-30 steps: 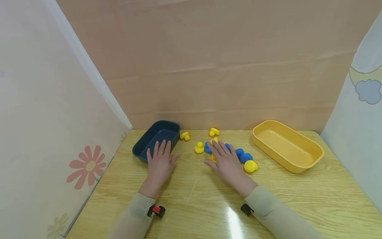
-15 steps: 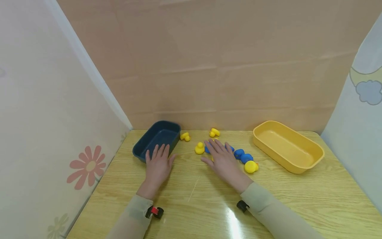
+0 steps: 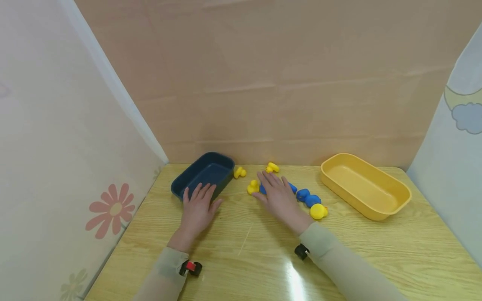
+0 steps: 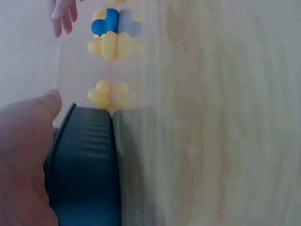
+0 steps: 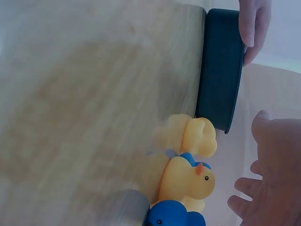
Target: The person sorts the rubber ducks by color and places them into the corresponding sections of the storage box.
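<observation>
My left hand (image 3: 196,212) is at the near end of a dark blue tray (image 3: 211,172), its extended fingers reaching over the rim. In the left wrist view the thumb lies near the top edge of the tray's wall (image 4: 87,160). Whether the fingers touch the tray is unclear. My right hand (image 3: 281,200), fingers extended and holding nothing, hovers over a cluster of toy ducks, partly hiding them. A yellow duck (image 3: 253,187) shows left of it, two blue ducks (image 3: 312,201) to its right. The right wrist view shows a yellow duck (image 5: 188,181) and a blue duck (image 5: 169,214).
A yellow tray (image 3: 365,188) stands at the back right of the wooden table (image 3: 233,267). One yellow duck (image 3: 240,172) lies against the dark tray, another yellow duck (image 3: 272,167) by the back wall (image 3: 263,104). A further yellow duck (image 3: 319,211) sits right of the cluster.
The dark blue tray has shifted slightly right, and the yellow duck beside it has moved and turned. My right hand has moved a little left and away from me over the ducks.
</observation>
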`<state>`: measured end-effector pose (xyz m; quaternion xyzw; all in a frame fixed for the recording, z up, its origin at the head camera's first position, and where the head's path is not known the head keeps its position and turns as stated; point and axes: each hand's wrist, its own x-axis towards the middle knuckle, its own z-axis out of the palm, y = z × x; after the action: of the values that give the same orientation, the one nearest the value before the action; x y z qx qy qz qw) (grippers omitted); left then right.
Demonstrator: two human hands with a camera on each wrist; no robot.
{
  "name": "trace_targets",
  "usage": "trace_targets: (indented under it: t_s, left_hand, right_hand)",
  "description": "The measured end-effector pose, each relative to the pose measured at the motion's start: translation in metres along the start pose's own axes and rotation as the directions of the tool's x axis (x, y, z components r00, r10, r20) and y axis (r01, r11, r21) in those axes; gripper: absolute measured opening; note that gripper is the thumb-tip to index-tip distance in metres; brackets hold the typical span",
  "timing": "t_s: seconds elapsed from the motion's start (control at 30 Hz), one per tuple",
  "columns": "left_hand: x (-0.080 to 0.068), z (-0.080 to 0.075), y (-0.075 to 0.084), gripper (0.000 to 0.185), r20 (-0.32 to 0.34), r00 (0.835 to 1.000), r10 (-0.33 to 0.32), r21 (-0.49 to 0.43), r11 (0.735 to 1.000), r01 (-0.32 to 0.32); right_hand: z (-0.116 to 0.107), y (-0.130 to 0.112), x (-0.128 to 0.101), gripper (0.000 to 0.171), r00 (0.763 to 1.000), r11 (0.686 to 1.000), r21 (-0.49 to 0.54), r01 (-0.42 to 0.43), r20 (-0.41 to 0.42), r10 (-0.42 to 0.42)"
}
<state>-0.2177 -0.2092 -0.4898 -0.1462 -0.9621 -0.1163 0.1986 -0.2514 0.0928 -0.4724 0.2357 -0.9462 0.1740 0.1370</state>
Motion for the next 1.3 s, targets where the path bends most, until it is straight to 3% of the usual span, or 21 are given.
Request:
trace_targets:
  t_s: [0.17, 0.43, 0.77, 1.03, 1.17, 1.3]
  left_hand:
    - [-0.001, -0.002, -0.005, 0.054, 0.003, 0.999, 0.037, -0.029, 0.999, -0.037]
    - [-0.001, -0.006, -0.014, 0.05, 0.018, 0.995, 0.095, -0.094, 0.991, -0.093]
    - [-0.001, -0.007, -0.027, 0.036, 0.027, 0.99, 0.14, -0.184, 0.974, -0.133]
    - [-0.003, -0.004, -0.04, 0.018, -0.02, 0.999, 0.045, -0.237, 0.97, -0.049]
    - [-0.004, -0.003, -0.047, 0.024, -0.042, 0.998, -0.053, -0.225, 0.973, 0.042]
    - [-0.003, -0.005, -0.054, 0.043, -0.021, 0.988, -0.154, -0.23, 0.962, 0.145]
  right_hand:
    - [-0.004, 0.002, 0.01, 0.078, 0.999, 0.999, 0.024, -0.03, 0.033, 0.029]
    - [-0.006, 0.003, 0.017, 0.077, 1.0, 0.999, 0.054, -0.007, -0.008, 0.008]
    - [-0.002, 0.001, 0.023, 0.073, 1.0, 0.997, 0.078, -0.005, 0.006, 0.004]
    - [-0.004, 0.011, 0.042, 0.064, 0.999, 0.998, 0.067, 0.018, -0.032, -0.016]
    - [-0.005, 0.016, 0.054, 0.066, 0.999, 0.994, 0.103, -0.028, 0.043, 0.023]
    - [-0.005, 0.019, 0.063, 0.066, 0.989, 0.985, 0.14, -0.1, 0.125, 0.083]
